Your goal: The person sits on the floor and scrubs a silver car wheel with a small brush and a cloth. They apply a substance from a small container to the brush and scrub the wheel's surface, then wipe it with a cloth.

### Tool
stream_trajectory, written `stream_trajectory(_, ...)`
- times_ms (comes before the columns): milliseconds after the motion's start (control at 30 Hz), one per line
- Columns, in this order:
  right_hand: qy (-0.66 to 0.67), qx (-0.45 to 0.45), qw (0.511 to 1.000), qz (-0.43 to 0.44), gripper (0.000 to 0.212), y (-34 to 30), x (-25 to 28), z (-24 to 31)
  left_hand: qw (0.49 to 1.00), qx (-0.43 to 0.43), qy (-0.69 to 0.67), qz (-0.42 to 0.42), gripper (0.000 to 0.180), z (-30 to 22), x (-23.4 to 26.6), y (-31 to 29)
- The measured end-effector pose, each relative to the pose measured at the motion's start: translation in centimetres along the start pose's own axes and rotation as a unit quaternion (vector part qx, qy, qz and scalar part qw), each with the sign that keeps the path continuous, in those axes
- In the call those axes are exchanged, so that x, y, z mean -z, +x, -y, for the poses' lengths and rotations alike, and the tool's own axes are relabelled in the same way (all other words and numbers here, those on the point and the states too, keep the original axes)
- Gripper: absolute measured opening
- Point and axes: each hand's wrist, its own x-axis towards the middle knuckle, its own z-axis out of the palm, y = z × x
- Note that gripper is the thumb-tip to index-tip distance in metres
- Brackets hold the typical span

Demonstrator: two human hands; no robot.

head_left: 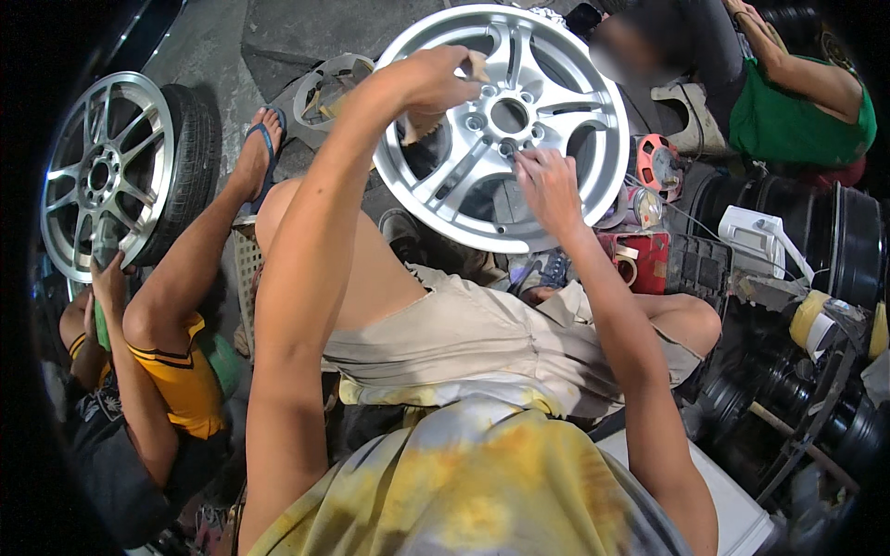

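Observation:
A silver alloy wheel rim (pixel 565 83) stands tilted in front of my knees, its face toward me. My left hand (pixel 436 79) is closed around a small tan pad or piece of abrasive paper (pixel 478 65) and presses it on a spoke near the hub. My right hand (pixel 547 185) rests on the rim just below the hub, fingers bent onto a lug hole; whether it holds something small I cannot tell.
At the left a second person sits with a silver wheel and tyre (pixel 120 167). A third person in a green top (pixel 788 120) sits at the top right. Black rims (pixel 834 241), a red tape reel (pixel 654 157), a red box (pixel 640 259) and a white tool (pixel 756 236) crowd the right.

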Motion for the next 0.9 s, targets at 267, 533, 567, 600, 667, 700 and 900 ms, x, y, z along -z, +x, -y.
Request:
stream_trajectory(267,0.068,-0.018,0.994,0.085,0.025,-8.1,4.6,-3.2,0.997,0.035,-0.060,0.037,0.053,1.1,-6.9,2.6)
stream_trajectory(533,0.493,-0.414,0.763,-0.063,0.034,-9.9,6.2,-5.7,0.956,-0.093,0.280,-0.013,0.033,-4.8,-19.3,-2.0)
stream_trajectory(567,0.497,-0.431,0.751,-0.060,0.034,-10.4,6.4,-6.5,0.946,-0.100,0.308,-0.032,0.032,-5.4,-20.1,-2.1)
stream_trajectory(600,0.500,-0.448,0.738,-0.059,0.034,-10.9,6.7,-7.6,0.934,-0.107,0.336,-0.053,0.032,-6.0,-21.0,-2.1)
stream_trajectory(667,0.502,-0.484,0.714,-0.069,0.029,-10.8,7.0,-8.5,0.907,-0.163,0.371,-0.115,0.034,-7.6,-22.5,-2.6)
stream_trajectory(700,0.524,-0.462,0.709,-0.099,0.027,-10.7,6.9,-8.6,0.891,-0.190,0.387,-0.144,0.035,-8.5,-23.4,-3.1)
stream_trajectory(900,0.496,-0.378,0.776,-0.092,0.022,-10.9,5.6,-8.4,0.951,-0.301,0.069,-0.015,0.036,-7.1,-24.3,-3.3)
